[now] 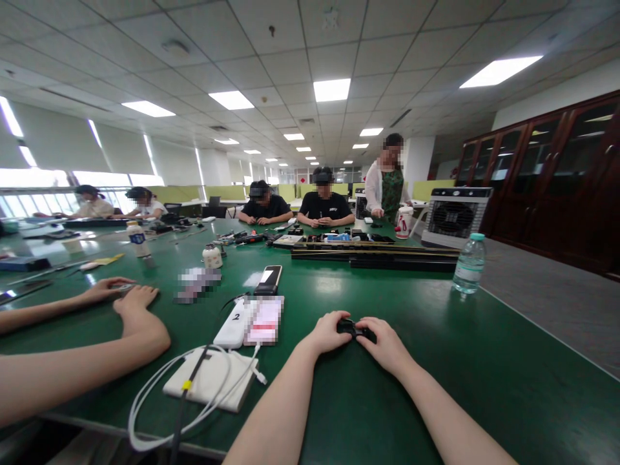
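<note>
A small black object (356, 330) lies low over the green tabletop (334, 400), in front of me. My left hand (330, 332) has its fingers closed on the object's left end. On the right end, my right hand (383, 342) grips it between thumb and fingers. Parts of the object are hidden by the fingertips, and its exact kind is too small to make out. Left of my hands lie a white power bank (232, 325) marked 2, a phone with a blurred screen (264, 321) and a dark device (269, 279).
A co-worker's hands (130, 297) are at the left. A white box (213, 381) with looped cables lies near the front edge. Black rails (378, 254) cross the table further back; a water bottle (469, 263) stands at the right. More people are beyond.
</note>
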`<state>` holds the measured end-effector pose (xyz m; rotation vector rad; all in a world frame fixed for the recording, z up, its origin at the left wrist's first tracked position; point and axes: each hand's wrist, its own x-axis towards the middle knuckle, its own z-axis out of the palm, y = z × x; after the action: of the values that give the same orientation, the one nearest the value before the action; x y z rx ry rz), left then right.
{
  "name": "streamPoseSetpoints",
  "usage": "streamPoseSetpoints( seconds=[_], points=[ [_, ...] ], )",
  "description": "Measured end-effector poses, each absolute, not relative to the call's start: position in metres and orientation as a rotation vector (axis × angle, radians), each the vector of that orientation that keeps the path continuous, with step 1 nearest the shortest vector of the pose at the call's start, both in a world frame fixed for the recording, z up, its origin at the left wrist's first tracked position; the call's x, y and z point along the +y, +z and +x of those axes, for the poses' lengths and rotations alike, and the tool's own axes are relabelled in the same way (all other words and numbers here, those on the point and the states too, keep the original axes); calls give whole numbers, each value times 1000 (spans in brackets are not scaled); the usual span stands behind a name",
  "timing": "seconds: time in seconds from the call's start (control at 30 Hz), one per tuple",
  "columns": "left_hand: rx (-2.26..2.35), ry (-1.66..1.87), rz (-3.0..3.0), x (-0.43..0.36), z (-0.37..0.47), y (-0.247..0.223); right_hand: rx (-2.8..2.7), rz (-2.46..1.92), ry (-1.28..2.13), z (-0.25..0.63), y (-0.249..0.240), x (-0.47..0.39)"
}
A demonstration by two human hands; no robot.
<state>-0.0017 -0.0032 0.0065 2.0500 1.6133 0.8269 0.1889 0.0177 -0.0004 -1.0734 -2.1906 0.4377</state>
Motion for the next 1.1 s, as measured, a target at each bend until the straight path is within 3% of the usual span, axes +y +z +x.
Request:
streamPoseSetpoints(
  seconds=[1.1],
  points=[
    [1606,787,2081,-6,0,11,-2213,-1066,439,190,-1,17]
  ],
)
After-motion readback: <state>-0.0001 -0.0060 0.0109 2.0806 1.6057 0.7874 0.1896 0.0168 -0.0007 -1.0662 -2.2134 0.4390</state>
